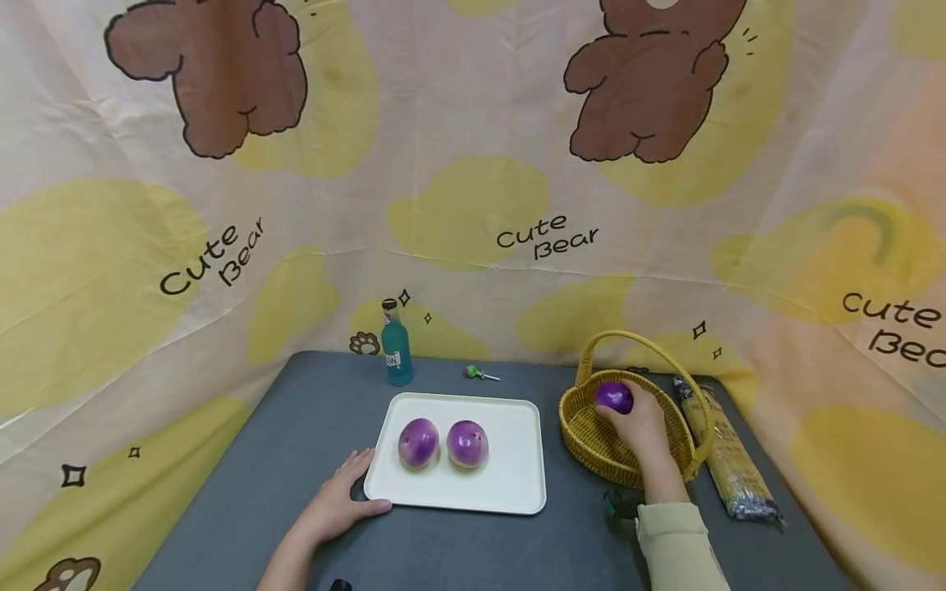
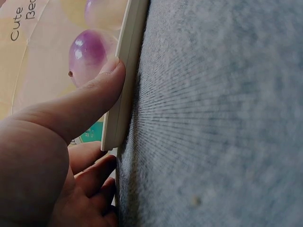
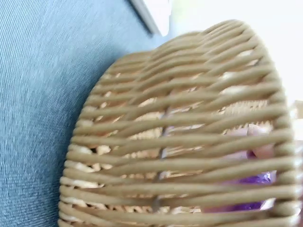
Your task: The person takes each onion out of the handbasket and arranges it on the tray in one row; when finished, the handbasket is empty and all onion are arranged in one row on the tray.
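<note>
While your right hand (image 1: 645, 427) has its grip curled round the round purple onion (image 1: 614, 397) inside the woven yellow handled basket (image 1: 591, 443), lift it straight up, clear of the rim and handle. Keep your left hand (image 1: 336, 502), fingers flat and unclenched, steadying the white rectangular tray (image 1: 517, 484) on the grey counter (image 1: 281, 460). Count three onions: one in the basket, two pale purple onions (image 1: 443, 443) side by side on the tray.
</note>
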Available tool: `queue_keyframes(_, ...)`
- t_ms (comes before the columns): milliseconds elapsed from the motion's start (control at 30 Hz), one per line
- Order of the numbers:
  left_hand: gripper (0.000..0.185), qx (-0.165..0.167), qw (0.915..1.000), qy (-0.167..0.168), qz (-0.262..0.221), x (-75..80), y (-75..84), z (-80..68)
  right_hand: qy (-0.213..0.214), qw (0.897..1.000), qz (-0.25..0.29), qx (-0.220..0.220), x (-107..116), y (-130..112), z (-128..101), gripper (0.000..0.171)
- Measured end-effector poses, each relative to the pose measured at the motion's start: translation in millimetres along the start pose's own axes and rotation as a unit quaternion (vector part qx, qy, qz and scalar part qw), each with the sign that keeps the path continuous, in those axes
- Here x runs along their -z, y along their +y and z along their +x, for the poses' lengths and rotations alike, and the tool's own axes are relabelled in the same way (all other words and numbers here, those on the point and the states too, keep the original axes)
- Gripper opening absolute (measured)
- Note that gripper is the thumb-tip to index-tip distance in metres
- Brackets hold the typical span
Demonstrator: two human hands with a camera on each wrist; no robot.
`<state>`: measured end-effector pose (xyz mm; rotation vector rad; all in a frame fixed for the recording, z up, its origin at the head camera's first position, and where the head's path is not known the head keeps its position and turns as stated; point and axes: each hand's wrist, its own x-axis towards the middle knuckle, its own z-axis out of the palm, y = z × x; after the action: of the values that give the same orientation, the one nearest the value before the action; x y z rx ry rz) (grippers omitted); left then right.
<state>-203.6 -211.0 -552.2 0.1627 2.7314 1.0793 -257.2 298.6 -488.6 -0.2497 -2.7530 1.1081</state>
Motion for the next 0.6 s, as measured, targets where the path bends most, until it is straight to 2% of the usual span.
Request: queue_keyframes(600, 0.105, 0.000, 1.0000, -0.001, 0.001, 1.4, 3.2, -2.3, 0.028, 0.999, 0.019, 0.038, 5.2, -31.3, -31.0, 0.076)
